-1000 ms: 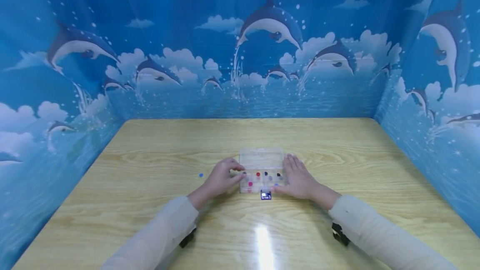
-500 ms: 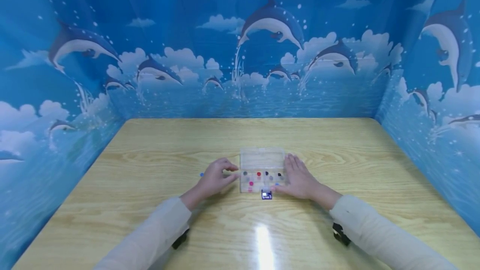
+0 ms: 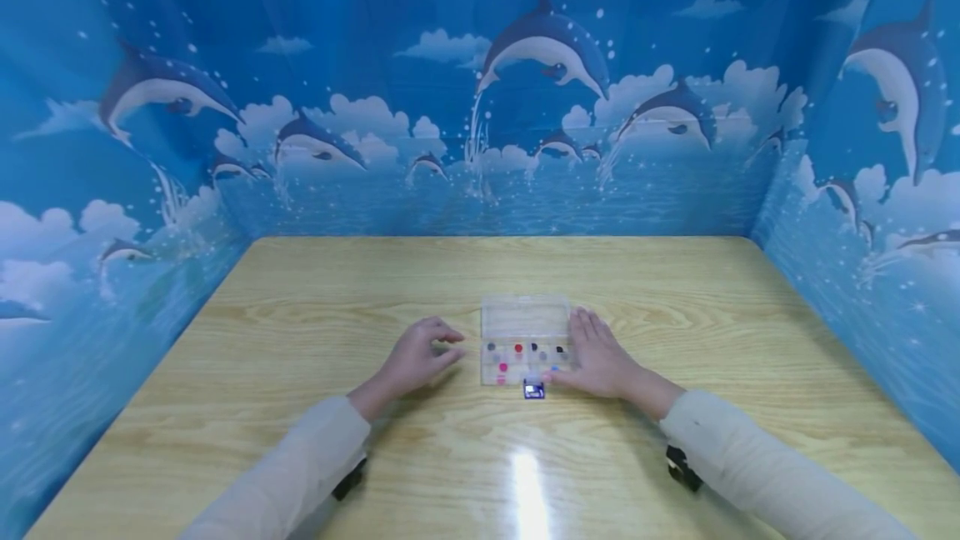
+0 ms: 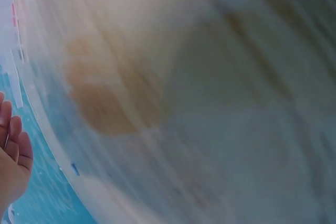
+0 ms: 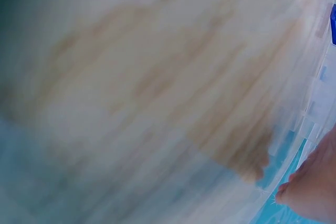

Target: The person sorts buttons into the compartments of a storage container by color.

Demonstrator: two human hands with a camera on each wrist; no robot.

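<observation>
A clear plastic box (image 3: 525, 319) lies on the table with its lid raised at the back. Small pieces sit in its compartments, among them a red one (image 3: 518, 348), a pink-red one (image 3: 503, 367) and a dark one (image 3: 491, 347). My right hand (image 3: 600, 357) rests along the box's right side, fingers straight, thumb by the front edge. Left of the box, apart from it, my left hand (image 3: 420, 352) hovers with thumb and fingers loosely bent and nothing seen between them. A small blue piece (image 4: 75, 169) lies on the table in the left wrist view; in the head view the left hand hides it.
A small dark-blue and white rectangle (image 3: 533, 390) sits at the box's front edge. The wood-grain table (image 3: 360, 273) extends around the box. Blue dolphin-print curtains (image 3: 375, 190) stand along its back and sides.
My left hand has drawn away leftward from the box's left compartment, where a dark piece now shows. The loose blue piece has become covered by that hand. My right hand has stayed put.
</observation>
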